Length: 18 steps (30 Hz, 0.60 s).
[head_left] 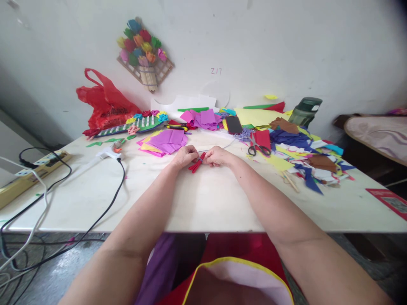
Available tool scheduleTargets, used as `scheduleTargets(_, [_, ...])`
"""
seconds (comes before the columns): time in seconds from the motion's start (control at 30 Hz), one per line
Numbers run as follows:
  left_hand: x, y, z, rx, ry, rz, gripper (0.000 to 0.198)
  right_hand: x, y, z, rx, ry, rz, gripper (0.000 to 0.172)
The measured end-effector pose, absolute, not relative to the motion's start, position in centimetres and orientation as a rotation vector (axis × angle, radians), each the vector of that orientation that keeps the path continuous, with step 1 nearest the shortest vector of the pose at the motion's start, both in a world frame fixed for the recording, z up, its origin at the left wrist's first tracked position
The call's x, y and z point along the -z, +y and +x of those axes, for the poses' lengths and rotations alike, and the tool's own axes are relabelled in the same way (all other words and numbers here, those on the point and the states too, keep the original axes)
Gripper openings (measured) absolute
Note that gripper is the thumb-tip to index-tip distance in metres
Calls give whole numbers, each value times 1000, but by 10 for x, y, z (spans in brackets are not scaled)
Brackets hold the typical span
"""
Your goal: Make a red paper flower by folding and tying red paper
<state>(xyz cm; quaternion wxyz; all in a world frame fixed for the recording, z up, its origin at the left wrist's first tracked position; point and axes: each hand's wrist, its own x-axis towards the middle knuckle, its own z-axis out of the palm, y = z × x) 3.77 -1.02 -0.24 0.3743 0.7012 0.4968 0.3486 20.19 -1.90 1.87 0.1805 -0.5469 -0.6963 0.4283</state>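
Observation:
In the head view a narrow bundle of folded red paper (193,168) lies slanted over the table between my two hands. Thin greyish-purple yarn (229,144) runs to it from the right and appears to go around its middle. My left hand (186,157) is closed in a pinch at the bundle's left side, seemingly on the yarn. My right hand (216,156) pinches close by on the other side, with yarn at its fingers. The fingertips partly hide the yarn. Purple paper squares (171,142) lie just beyond my left hand.
A hot glue gun (110,153) with a black cord rests at left, near a power strip (34,171). Scissors (259,148), a phone (233,125) and paper scraps (318,161) lie at right. A green bottle (305,112) and a red plastic bag (106,101) stand behind.

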Motion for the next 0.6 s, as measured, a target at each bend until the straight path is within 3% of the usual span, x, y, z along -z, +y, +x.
scheduleTargets(0.23, [0, -12, 40, -915, 1371, 2043, 12, -17, -18, 202, -1194, -1971, -1528, 3])
scheduleTargets(0.6, [3, -9, 41, -782, 1598, 2332, 30, -19, -22, 201, -1182, -1965, -1544, 3])
